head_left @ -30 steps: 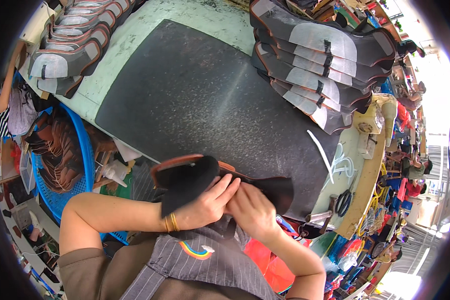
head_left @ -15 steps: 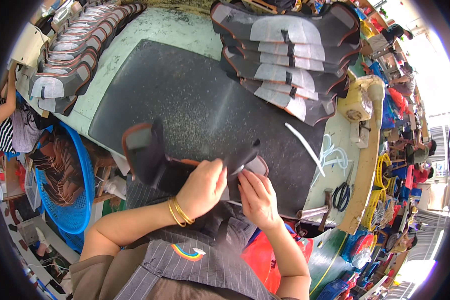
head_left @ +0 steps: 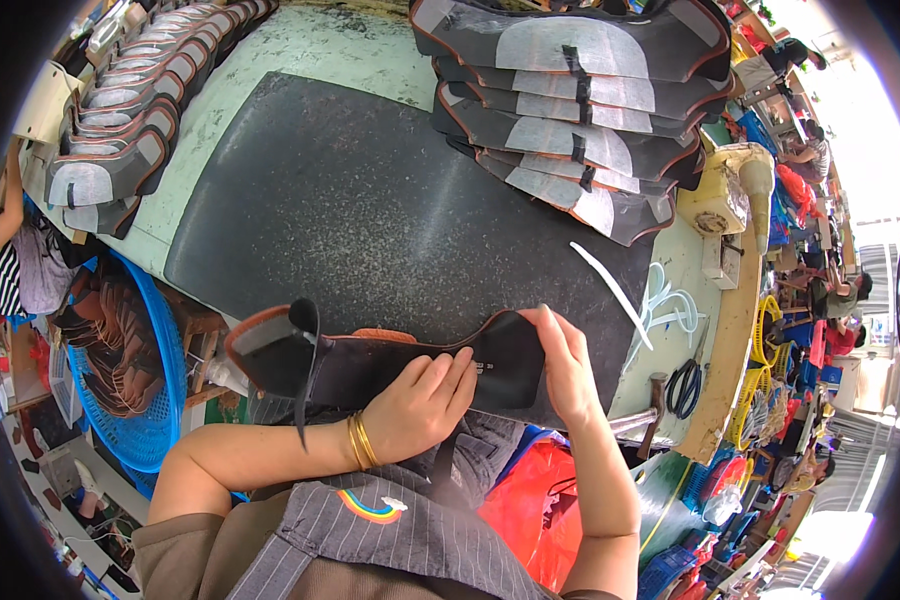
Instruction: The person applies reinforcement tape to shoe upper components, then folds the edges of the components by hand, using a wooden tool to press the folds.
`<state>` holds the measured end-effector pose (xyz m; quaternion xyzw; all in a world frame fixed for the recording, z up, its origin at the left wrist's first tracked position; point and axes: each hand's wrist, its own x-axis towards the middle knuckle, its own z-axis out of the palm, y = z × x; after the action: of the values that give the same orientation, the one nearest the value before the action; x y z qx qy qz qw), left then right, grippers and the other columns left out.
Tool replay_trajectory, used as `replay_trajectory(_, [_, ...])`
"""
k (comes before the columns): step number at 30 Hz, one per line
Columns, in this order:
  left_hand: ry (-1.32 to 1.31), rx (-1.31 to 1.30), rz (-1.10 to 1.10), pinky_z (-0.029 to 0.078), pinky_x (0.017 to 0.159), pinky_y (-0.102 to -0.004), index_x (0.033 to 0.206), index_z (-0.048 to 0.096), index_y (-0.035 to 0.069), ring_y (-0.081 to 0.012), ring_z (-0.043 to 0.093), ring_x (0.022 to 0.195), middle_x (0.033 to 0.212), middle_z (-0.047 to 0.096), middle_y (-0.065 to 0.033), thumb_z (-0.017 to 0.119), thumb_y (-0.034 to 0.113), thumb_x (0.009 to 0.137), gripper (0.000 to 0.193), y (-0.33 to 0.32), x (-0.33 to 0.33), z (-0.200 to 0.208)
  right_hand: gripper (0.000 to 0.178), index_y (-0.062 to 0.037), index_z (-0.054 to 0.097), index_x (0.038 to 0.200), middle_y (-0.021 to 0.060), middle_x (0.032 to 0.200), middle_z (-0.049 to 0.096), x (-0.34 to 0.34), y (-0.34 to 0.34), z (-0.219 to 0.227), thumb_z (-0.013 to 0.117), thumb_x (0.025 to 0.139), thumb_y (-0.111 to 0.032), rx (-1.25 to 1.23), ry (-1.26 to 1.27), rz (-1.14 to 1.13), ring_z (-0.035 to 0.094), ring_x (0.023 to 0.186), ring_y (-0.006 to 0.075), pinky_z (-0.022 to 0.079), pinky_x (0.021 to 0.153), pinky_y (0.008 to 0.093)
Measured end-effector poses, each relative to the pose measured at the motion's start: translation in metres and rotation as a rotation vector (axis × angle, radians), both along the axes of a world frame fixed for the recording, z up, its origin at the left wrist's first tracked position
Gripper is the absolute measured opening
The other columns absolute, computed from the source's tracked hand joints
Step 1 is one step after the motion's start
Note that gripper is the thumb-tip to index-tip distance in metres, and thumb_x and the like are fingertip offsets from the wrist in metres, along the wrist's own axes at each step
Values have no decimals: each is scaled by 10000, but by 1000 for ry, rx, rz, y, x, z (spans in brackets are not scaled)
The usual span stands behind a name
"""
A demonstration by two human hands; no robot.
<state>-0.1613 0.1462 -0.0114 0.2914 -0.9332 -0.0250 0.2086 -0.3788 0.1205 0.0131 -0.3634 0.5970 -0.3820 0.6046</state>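
Observation:
A black leather shoe upper with brown edging lies stretched across in front of me, at the near edge of the black mat. My left hand rests its fingers, held together, on the middle of the upper; the thumb is hidden. At the right end, my right hand is closed round the upper's edge. A dark strap hangs down over its left part. Beyond the mat's right half lies a stack of similar uppers with pale grey patches.
More uppers overlap in a row at the far left. A blue basket of brown pieces stands at the left. White tubing, black-handled scissors and a hammer lie at the right. Another person's arm shows at the left rim.
The upper has been unfolded and laid out flatter, its smooth black side showing. My right hand has moved right and up to its end; my left fingers have spread onto its middle.

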Motion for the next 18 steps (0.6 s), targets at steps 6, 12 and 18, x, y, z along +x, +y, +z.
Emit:
replay_trajectory(6, [13, 68, 60, 483, 840, -337, 1214, 617, -65, -244, 571, 997, 1306, 587, -188, 548, 156, 823, 455, 0, -4, -2, 124, 24, 685, 986, 74, 922, 712, 9, -3, 6, 696, 892, -56, -119, 290, 231, 669, 906, 134, 524, 816, 275])
replay_trajectory(12, [-41, 29, 48, 469, 864, -331, 1206, 623, -71, -227, 525, 1016, 1340, 561, -195, 539, 162, 828, 452, -1, -3, -1, 169, -4, 684, 913, 160, 881, 689, 27, -20, 12, 736, 809, -127, -308, 796, 412, 687, 815, 308, 535, 729, 350])
replay_trajectory(18, [-53, 67, 24, 481, 804, -290, 1221, 611, -95, -218, 518, 953, 1357, 551, -207, 545, 144, 811, 479, 0, -5, -1, 119, -9, 667, 871, 130, 815, 664, 24, -20, -3, 745, 800, -63, -568, 852, 409, 663, 746, 300, 525, 641, 352])
